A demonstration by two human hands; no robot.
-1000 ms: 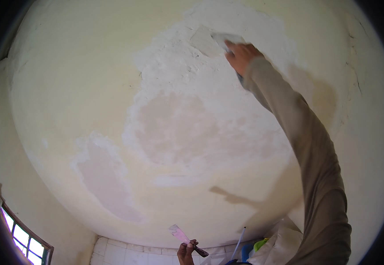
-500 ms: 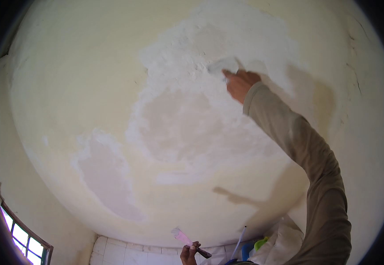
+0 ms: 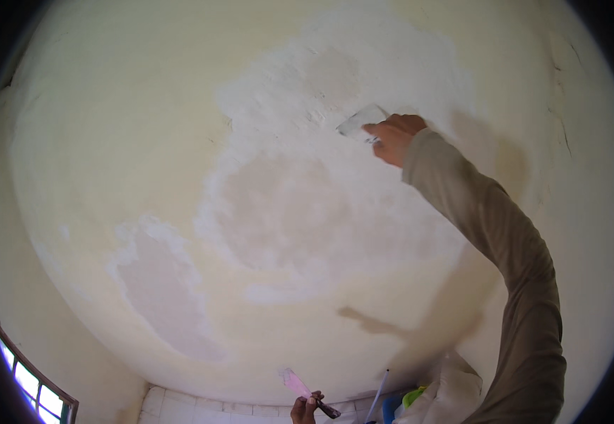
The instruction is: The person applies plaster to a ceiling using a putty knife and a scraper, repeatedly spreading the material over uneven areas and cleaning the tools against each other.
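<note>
My right hand (image 3: 397, 138) is raised high in front of the wall and closed on a broad flat putty blade (image 3: 363, 121). The blade lies at or close to a patch of white filler (image 3: 278, 106); I cannot tell whether its edge touches. Low in the view, my left hand (image 3: 306, 408) grips a putty knife (image 3: 296, 384) by its dark handle. That knife's blade looks pinkish, with pale filler at its tip, and it points up and to the left, away from the other hand.
The yellowish wall (image 3: 123, 134) carries another greyish patch (image 3: 162, 290) at lower left. White tiles (image 3: 187, 408) run along the bottom. A barred window (image 3: 35, 385) is at the left. A pale sack (image 3: 455, 392) and a green item (image 3: 413, 396) sit at lower right.
The putty blade in my right hand has shifted slightly right and down, and its face now shows more clearly. My left hand still holds the putty knife in nearly the same place.
</note>
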